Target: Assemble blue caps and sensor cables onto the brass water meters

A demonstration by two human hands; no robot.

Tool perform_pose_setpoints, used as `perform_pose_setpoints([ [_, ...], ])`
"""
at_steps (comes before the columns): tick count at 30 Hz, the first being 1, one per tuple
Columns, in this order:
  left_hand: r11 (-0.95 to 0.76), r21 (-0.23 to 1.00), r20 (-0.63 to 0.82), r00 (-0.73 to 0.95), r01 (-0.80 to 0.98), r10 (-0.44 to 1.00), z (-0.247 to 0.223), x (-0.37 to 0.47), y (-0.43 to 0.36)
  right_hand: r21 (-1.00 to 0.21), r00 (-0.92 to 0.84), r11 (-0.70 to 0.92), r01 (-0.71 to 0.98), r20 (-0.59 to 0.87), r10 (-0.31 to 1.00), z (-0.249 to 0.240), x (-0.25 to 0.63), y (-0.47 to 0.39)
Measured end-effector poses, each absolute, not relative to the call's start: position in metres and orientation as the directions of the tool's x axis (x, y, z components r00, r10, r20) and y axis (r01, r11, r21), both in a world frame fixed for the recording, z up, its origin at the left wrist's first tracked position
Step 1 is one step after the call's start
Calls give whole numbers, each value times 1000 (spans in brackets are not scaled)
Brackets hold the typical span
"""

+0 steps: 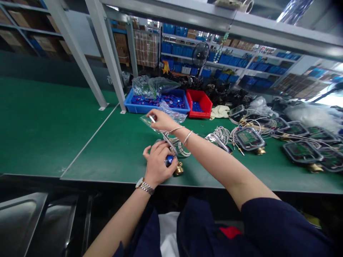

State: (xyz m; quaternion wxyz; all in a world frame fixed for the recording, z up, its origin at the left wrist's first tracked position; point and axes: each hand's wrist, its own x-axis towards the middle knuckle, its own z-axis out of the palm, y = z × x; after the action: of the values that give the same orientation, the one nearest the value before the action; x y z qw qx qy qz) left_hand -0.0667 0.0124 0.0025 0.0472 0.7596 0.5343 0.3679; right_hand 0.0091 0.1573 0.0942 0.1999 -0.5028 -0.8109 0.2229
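Note:
My left hand (pixel 160 161) is closed over a meter with a brass fitting (pixel 178 169) at the front edge of the green bench. A shiny blue part (pixel 169 160) of it shows between thumb and fingers; the hand covers most of its body. Above and beyond it, my right hand (pixel 161 121) pinches a short white stick-like piece (pixel 152 119), whose kind I cannot make out. Beside those fingertips lies a thin clear plastic bag (pixel 146 121). A grey bar-like edge (pixel 169 143) rises between the hands, and a coiled white cable (pixel 183 148) lies to the right.
A blue tray (pixel 142 108) of small blue pieces and a red bin (pixel 199 113) stand behind my hands. Several meters with cables, such as this one (pixel 249 138), cover the right of the green bench (pixel 107 157). A metal post (pixel 107 53) rises at the left.

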Motion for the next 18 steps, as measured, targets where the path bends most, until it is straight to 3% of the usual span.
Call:
perform_pose_setpoints([
  [3, -443, 499, 523, 149, 744, 839, 3, -81, 17, -537, -226, 197, 820, 13, 974, 67, 59, 170],
  [6, -406, 502, 548, 83, 763, 832, 2, -103, 26, -519, -122, 95, 850, -17, 992, 35, 106, 130],
  [9, -357, 489, 580, 9, 796, 814, 0, -123, 36, -535, -100, 122, 836, 70, 993, 5, 125, 55],
  [11, -338, 488, 594, -22, 804, 804, -2, -131, 39, -551, -167, 246, 798, 190, 968, -3, 120, 4],
  [13, -329, 489, 597, -35, 808, 802, -3, -133, 41, -388, -479, 714, 583, 546, 688, 7, 103, -33],
  [15, -317, 489, 594, -43, 813, 804, -4, -131, 41, -215, -685, 873, 439, 548, 479, 37, 74, -50],
  [17, -302, 488, 590, -55, 819, 806, -5, -130, 40, -48, -902, 976, 212, 375, 214, 80, 34, -46],
  [18, -297, 488, 586, -56, 820, 808, -6, -130, 39, -31, -925, 985, 168, 340, 169, 101, 12, -37],
])
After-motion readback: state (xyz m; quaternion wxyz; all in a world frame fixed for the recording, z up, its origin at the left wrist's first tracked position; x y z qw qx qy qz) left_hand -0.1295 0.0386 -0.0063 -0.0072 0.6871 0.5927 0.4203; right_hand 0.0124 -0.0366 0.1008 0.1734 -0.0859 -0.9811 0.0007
